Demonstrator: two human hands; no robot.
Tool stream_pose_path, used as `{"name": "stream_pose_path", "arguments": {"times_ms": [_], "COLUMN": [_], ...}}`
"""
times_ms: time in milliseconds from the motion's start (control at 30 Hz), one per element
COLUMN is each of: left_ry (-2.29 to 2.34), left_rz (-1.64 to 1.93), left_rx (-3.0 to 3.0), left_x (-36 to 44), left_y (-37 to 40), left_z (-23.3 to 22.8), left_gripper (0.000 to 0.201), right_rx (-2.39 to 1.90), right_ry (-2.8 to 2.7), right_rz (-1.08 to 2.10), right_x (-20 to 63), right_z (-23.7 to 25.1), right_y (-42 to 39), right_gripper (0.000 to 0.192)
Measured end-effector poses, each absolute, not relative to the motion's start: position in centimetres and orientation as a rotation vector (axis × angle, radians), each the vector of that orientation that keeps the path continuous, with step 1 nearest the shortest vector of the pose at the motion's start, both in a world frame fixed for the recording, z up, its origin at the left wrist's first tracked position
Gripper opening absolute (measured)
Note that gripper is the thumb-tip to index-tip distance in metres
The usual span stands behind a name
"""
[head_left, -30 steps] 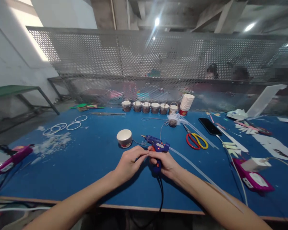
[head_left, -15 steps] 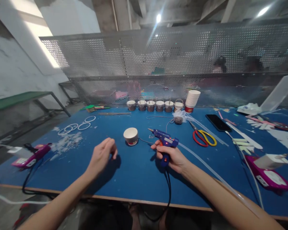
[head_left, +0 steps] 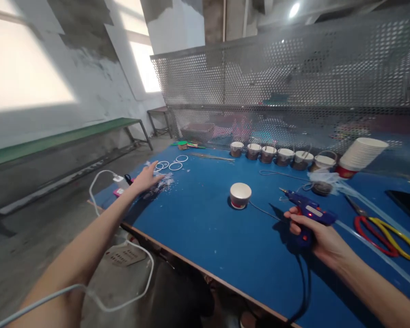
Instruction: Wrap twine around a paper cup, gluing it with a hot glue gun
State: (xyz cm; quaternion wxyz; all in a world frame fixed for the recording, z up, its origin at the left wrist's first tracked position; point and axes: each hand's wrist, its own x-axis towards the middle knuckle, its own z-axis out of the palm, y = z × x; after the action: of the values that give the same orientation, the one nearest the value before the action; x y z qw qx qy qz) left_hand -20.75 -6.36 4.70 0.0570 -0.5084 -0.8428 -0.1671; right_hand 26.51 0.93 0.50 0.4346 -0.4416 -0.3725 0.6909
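My right hand [head_left: 314, 232] grips a blue hot glue gun [head_left: 309, 210] whose red light is lit; its nozzle points left. My left hand [head_left: 146, 176] reaches out over the far left of the table, fingers apart, beside several thin white rings [head_left: 175, 166] and a scatter of white scraps [head_left: 167, 180]. Nothing shows in its fingers. Between the hands stands a small paper cup [head_left: 240, 196], partly wrapped in grey cord near its red base. A grey cord [head_left: 264, 212] runs from the cup toward the glue gun.
Along the mesh panel [head_left: 290, 82] stand several cord-wrapped cups [head_left: 268, 154] and a leaning stack of paper cups [head_left: 364, 155]. At right lie scissors [head_left: 376, 232] with red and yellow handles, a cord ball [head_left: 321, 188] and a black phone [head_left: 406, 205]. A white cable hangs at left.
My left hand has moved from near the cup out to the white rings, and its fingers have spread. The view has turned left. My right hand still holds the glue gun.
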Motion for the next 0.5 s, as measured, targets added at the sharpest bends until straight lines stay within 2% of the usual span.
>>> {"name": "stream_pose_path", "arguments": {"times_ms": [67,233,500], "left_ry": [-2.609,-2.543,-2.396], "left_rz": [-0.443,-0.376,-0.419], "left_rx": [-1.384,-1.432,-1.639], "left_x": [-20.8,-20.4,-18.2], "left_y": [-6.4,-6.5,-6.4], "left_z": [4.6,5.1,6.0], "left_gripper": [0.034,0.039,0.02], "right_rx": [-1.155,-1.192,-1.1], "right_ry": [-0.896,-0.803,-1.004], "right_rz": [1.699,1.663,1.659], "right_x": [26.4,25.2,21.5], "right_z": [0.7,1.4,2.4], "right_y": [1.4,2.0,2.5], "right_gripper": [0.025,0.016,0.013]}}
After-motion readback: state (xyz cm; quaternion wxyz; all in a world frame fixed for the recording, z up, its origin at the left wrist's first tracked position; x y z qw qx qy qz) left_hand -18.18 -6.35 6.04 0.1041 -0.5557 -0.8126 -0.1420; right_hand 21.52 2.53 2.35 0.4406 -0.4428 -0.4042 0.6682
